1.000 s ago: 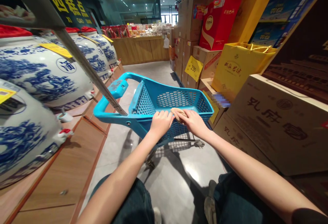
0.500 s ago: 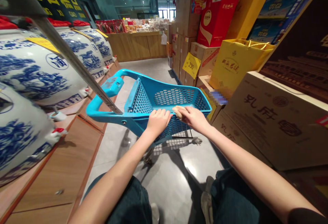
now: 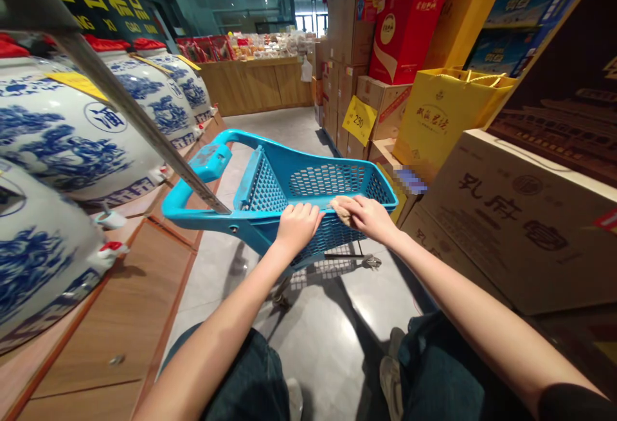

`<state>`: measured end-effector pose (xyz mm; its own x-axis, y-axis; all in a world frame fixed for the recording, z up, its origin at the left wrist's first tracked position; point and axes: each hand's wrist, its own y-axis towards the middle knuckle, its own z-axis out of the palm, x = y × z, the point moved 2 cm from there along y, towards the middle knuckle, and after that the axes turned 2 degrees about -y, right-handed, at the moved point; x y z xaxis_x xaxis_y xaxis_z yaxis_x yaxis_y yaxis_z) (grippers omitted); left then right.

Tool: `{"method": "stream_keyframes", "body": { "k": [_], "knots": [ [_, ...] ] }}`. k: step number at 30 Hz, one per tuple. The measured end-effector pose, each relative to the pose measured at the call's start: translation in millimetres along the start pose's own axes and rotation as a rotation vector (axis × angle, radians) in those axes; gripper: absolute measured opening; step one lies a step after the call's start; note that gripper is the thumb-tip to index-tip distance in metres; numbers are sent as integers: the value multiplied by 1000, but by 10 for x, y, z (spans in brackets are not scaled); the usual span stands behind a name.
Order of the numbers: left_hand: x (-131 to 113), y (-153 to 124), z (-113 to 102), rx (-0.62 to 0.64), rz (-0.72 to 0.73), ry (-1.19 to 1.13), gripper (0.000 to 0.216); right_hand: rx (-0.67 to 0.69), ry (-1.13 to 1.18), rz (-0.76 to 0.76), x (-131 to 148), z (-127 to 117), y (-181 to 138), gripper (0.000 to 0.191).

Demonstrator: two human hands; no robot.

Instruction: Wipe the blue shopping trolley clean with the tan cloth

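Gripping the near rim of the blue cart basket (image 3: 308, 183) with the left hand (image 3: 299, 227), fingers curled shut over the plastic edge. Just to the right of it, pressing a tan cloth (image 3: 340, 206) onto the same rim with the right hand (image 3: 370, 217), fingers bent down over the fabric, a bit of cloth poking out toward the left hand. Both hands close together; touching or not, cannot tell.

Beyond the hands, across the basket: mesh walls, inside mostly hidden. Further out and left of the left hand, the cart handle (image 3: 207, 164), near the edge of a wooden shelf (image 3: 135, 292) and crossed in view by a slanting metal bar (image 3: 144, 132). On that shelf, well left of the left hand, large blue-and-white jars (image 3: 72, 132) with small taps jutting toward the aisle. Tight on that side.

Right of the right hand, near the basket's right corner, a big cardboard box (image 3: 520, 215); past it a yellow bag (image 3: 443, 119) and a yellow price tag (image 3: 359, 121) on stacked cartons. Little room there too.

Below the hands and ahead past the basket, bare grey floor (image 3: 337, 331): an open aisle running to a wooden counter (image 3: 260, 83) far off.
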<state>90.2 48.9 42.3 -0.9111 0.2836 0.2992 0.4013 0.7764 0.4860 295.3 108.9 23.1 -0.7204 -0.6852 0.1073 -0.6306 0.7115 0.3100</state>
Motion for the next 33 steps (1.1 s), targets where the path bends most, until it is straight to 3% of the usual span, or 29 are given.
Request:
{"method": "stream_keyframes", "body": {
  "k": [4, 9, 12, 17, 23, 25, 29, 33],
  "knots": [
    [-8, -8, -1, -2, -7, -15, 37, -14, -2, 136, 4, 12, -11, 40],
    [7, -18, 5, -5, -5, -17, 35, -131, -45, -109, 284, 95, -87, 65],
    [8, -12, 6, -9, 2, -2, 36, -87, -23, -165, 143, 67, -74, 63],
    [-12, -4, 8, -7, -2, -5, 37, -44, 47, -41, -86, 43, -31, 46],
    [-4, -4, 6, 15, -17, -36, 33, -131, 5, -155, 351, 150, -92, 76],
    [10, -5, 5, 30, -30, -55, 31, -123, 14, -190, 410, 141, -80, 77],
    [28, -5, -5, 42, -47, -61, 35, -58, 44, -219, 241, 14, -15, 63],
    [0, 1, -20, 40, -32, -50, 37, 52, -6, -143, -19, -101, 13, 55]
  ]
}}
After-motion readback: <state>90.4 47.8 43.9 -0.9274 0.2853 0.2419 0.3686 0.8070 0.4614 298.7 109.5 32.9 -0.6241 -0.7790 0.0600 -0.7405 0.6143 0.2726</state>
